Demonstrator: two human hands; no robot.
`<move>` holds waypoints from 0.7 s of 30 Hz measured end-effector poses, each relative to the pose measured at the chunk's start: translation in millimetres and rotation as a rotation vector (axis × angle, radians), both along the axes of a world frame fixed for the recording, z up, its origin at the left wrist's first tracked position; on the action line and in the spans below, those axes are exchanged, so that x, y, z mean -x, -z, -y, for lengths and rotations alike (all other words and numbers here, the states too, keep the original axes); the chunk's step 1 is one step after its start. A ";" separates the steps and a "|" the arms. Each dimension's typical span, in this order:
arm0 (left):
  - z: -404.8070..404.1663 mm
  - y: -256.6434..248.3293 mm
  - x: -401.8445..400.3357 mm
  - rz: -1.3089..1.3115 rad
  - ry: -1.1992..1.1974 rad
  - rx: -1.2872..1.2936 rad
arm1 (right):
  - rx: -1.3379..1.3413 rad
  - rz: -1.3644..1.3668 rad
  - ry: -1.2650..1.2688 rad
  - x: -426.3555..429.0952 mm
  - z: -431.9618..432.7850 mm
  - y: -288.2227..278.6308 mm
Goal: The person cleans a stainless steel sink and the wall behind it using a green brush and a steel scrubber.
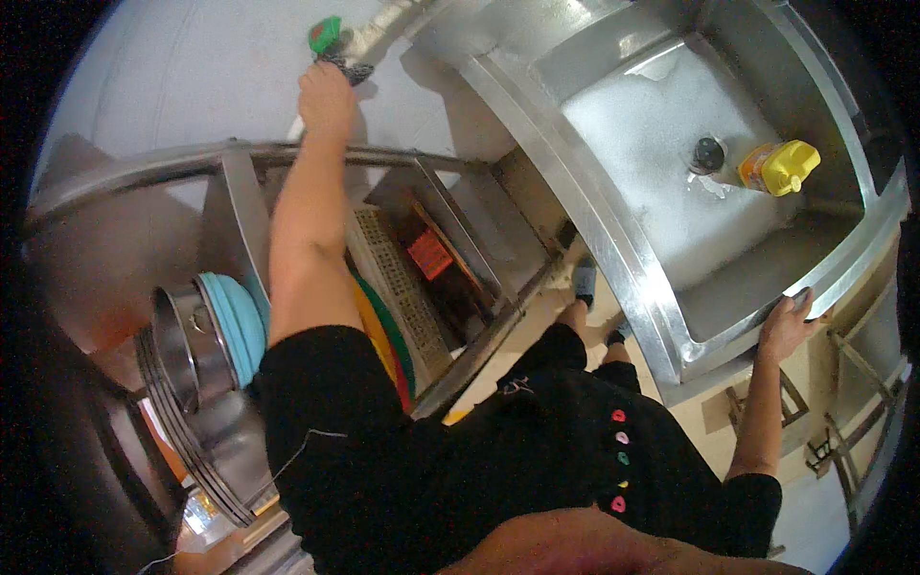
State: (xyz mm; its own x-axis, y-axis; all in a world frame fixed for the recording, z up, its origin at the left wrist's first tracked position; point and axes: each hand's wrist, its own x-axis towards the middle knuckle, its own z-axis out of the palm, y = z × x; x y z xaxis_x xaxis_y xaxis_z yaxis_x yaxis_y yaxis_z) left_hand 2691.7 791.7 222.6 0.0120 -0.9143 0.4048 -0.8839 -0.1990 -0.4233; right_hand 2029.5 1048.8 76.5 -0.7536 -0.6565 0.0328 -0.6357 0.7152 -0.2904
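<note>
My left hand (327,97) is stretched to the upper left, its fingers curled against a dark mesh-like scourer (353,72). A small green item (325,34) and a whitish, cloth-like thing (374,30) lie beside it; whether I grip any of these is not clear. A short white piece (295,128) shows by my wrist. My right hand (787,327) rests with parted fingers at the rim (848,269) of a stainless steel sink. Inside the sink, a yellow plastic bottle with a handle (783,167) lies near the dark drain (708,155).
Below my left arm, a metal rack (244,208) holds steel pots (205,345), a light-blue bowl (233,327), a pale patterned basket (402,287) and a red item (430,254). A wooden stool (790,402) stands on the floor beyond my right arm.
</note>
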 end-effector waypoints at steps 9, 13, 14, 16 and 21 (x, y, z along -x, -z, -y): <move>-20.2 -17.2 -58.1 0.031 -0.306 -0.207 | 0.035 -0.076 -0.021 2.5 -1.8 13.8; 10.6 -1.0 -23.4 0.207 -0.023 -0.125 | 0.000 -0.059 0.022 -5.7 3.7 2.0; 3.3 2.0 -21.8 0.178 -0.007 -0.144 | -0.013 -0.046 0.027 -5.5 0.4 0.4; -10.7 -4.3 -26.2 0.129 0.019 -0.161 | 0.048 -0.018 -0.010 7.7 -4.4 9.4; -18.3 -6.0 -34.5 0.093 -0.096 -0.136 | -0.025 -0.113 0.018 0.4 -3.7 8.8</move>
